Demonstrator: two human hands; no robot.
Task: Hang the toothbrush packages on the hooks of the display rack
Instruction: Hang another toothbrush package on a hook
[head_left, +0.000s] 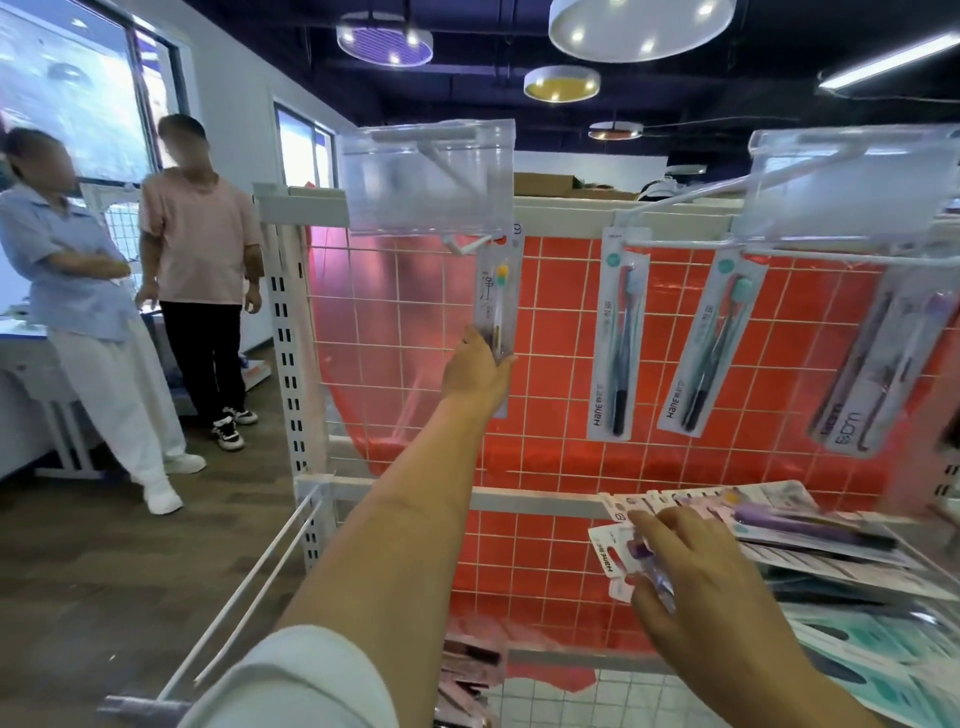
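Our left hand (475, 371) gripping a yellow-headed toothbrush package (496, 296) at the rack's leftmost hook (467, 244), our right hand (691, 577) below it pinching a purple toothbrush package (623, 564) off the pile (810, 540)

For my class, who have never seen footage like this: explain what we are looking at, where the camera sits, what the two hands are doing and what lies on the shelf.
There is no machine here: a person wears one wide-angle camera on the head, so we see their own arms. The left hand grips the lower end of a clear toothbrush package with a yellow-and-green brush head, held up at a white hook of the white wire-grid display rack backed in red. The right hand pinches a white-and-red carded package from a fanned pile of toothbrush packages lying on the lower shelf. More packages already hang to the right. Two people stand at left.
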